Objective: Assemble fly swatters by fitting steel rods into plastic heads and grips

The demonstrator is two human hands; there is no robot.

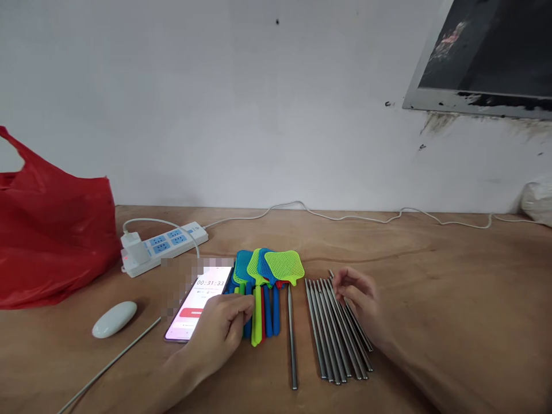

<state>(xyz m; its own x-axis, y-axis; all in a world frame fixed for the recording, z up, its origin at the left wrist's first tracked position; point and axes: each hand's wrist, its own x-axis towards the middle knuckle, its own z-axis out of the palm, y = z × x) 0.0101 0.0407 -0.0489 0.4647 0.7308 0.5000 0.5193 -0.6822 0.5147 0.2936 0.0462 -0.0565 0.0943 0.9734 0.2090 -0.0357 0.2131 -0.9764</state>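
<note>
My left hand [226, 325] is closed, its curled fingers over the handle ends of colourful plastic pieces; what lies inside them, if anything, is hidden. Beside it a yellow-green handle [257, 322] and blue handles [276, 313] point towards me. Above these, mesh fly swatter heads [284, 265] in yellow-green and blue overlap in a pile. One metal rod [292, 345] lies alone right of the handles. My right hand [357, 296] bends its fingers inward above the upper ends of a row of metal rods [334, 339]; whether it pinches one is unclear.
A lit phone [211, 282] showing a timer lies partly behind my left wrist. A white mouse [114, 319], a power strip [170, 244] and a red plastic bag [56, 230] are to the left. A thin white cable [345, 218] runs along the wall.
</note>
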